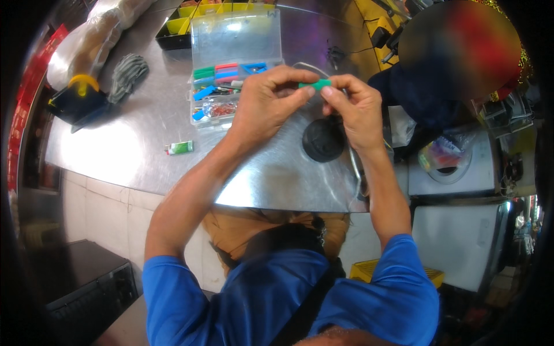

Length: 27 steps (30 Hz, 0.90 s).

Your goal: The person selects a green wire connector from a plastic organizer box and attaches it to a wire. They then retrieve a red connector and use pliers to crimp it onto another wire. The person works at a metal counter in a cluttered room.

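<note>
A short green tube piece [315, 84] is pinched between the fingertips of my left hand [266, 98] and my right hand [355, 106], above a shiny metal table [144, 155]. A thin grey cable [354, 161] runs through or beside the tube and curves down past my right wrist. Under my hands a round black disc [323, 139] lies on the table. Just left of my left hand stands an open clear plastic organiser box [231, 69] with green, red and blue tube pieces in its compartments.
A small green lighter [180, 147] lies on the table left of my forearm. A grey knitted glove [128, 74], a black holder with yellow tape [81, 95] and a plastic bag sit at back left. Yellow bins [190, 17] stand behind. Another person [456, 63] is at right.
</note>
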Available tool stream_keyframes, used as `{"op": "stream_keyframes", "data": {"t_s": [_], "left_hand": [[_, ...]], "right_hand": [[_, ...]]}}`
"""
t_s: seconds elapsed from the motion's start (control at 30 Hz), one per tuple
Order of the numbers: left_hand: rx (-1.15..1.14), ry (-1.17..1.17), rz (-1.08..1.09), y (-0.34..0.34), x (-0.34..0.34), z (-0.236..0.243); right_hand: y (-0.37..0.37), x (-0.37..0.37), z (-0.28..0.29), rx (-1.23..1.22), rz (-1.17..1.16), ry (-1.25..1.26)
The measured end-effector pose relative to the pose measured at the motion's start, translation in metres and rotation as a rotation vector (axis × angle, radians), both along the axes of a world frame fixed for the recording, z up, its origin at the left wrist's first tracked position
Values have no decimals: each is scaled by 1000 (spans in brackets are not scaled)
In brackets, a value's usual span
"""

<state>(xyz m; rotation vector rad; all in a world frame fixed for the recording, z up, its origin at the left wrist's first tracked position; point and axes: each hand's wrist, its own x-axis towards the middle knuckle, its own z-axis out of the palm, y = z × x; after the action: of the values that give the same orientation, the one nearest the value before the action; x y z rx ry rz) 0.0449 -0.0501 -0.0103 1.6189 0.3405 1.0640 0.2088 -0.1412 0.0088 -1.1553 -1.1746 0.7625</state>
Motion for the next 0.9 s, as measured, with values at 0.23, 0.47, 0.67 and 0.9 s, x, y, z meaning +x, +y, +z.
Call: {"op": "stream_keyframes", "data": {"t_s": [0.23,0.47,0.67,0.9], "left_hand": [[-16,-30,35,-5,2,5],[310,65,184,-2,0,4],[312,97,196,-1,-2,3],[338,136,186,-2,-2,6]], "right_hand": [[0,-3,-1,44,14,86],[0,-3,-2,49,-9,75],[3,-6,4,339,-218,-512],[-4,-7,9,294,-258,-659]]}}
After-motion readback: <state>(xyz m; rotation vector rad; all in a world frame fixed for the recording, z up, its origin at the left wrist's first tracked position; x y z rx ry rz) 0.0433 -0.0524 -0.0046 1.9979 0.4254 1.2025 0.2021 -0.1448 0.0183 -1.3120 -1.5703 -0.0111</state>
